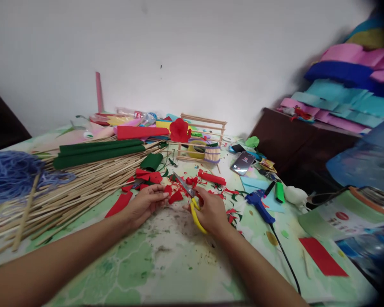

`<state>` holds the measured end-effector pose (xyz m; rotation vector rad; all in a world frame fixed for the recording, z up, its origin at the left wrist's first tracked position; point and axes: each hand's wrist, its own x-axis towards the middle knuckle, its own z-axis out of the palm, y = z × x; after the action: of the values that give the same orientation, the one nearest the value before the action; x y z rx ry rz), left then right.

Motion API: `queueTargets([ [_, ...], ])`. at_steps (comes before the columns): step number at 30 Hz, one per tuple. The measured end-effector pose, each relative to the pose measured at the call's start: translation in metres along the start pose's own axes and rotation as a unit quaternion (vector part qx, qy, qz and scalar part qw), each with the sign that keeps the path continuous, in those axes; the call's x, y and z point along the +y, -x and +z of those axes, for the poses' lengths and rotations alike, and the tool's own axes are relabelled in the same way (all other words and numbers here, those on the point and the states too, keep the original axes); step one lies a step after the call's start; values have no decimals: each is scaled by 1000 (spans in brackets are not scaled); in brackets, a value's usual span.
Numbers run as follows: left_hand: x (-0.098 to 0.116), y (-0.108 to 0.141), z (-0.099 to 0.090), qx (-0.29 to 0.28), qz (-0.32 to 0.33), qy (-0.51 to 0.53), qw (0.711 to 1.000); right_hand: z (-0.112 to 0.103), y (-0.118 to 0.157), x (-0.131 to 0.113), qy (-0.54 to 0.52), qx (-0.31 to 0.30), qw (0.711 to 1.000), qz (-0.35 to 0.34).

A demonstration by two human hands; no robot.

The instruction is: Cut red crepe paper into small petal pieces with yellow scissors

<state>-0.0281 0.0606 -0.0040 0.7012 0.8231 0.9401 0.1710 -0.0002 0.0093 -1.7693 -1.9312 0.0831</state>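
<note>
My left hand (149,204) is closed in a pinch on a small red piece (168,190) at the middle of the table. Just right of it, my right hand (209,209) grips yellow-handled scissors (196,215), whose blades point up and left, somewhat apart. Red scraps (176,197) lie around the blades, and some seem to touch the fingertips. Behind the hands are a rolled red strip (212,177), a dark green roll (151,162) and a red flower (179,130) at a small stick frame (203,120).
Thin sticks (92,187), green rolls (99,152) and blue yarn (13,175) cover the left side. Rightward lie a phone (243,163), a blue glue gun (260,205) with its cord, a green box (279,192), a red sheet (324,256) and a large jug (345,215).
</note>
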Motion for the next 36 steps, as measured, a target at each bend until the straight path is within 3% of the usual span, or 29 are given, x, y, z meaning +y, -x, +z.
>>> queueTargets([
  [8, 3, -3, 3, 67, 4, 58, 996, 2, 5, -3, 27, -30, 999, -21],
  [17, 2, -2, 2, 36, -2, 61, 998, 7, 7, -2, 0, -49, 998, -28],
  [36, 4, -3, -1, 33, -9, 80, 996, 6, 8, 0, 30, -91, 995, -38],
])
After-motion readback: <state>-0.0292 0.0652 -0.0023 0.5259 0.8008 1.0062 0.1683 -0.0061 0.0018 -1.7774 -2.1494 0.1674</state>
